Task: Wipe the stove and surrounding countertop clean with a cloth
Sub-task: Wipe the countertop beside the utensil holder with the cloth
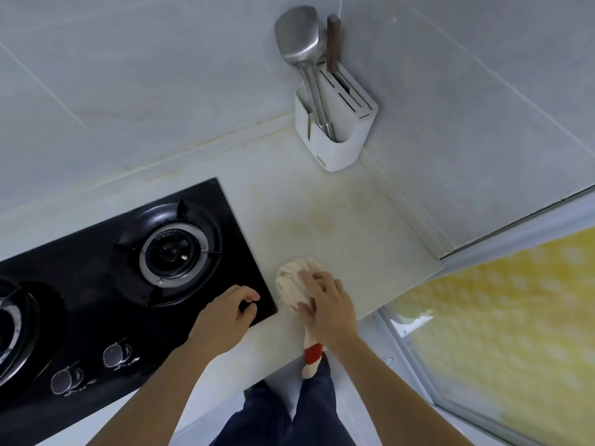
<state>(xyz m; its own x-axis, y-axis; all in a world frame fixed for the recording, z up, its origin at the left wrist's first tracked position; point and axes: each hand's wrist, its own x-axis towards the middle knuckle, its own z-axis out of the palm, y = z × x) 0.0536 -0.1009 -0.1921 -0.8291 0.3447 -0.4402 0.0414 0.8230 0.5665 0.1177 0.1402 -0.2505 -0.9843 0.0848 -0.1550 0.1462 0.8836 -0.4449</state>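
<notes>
A black glass gas stove [80, 275] fills the lower left, with one burner [172, 252] in full view and two knobs [117, 354] near its front edge. To its right lies the pale, stained countertop [322, 220]. My right hand [328, 307] holds a bunched cream cloth [293, 278] against the countertop just beside the stove's right edge; a red-and-white end of the cloth hangs off the front edge. My left hand [225, 312] rests on the stove's front right corner with its fingers curled and nothing in it.
A white utensil holder [338, 136] with a steel spatula and a knife stands in the far corner against the tiled wall. A second burner [13, 323] shows at the left edge. A glass door with yellow patterned film [499, 333] is at the right.
</notes>
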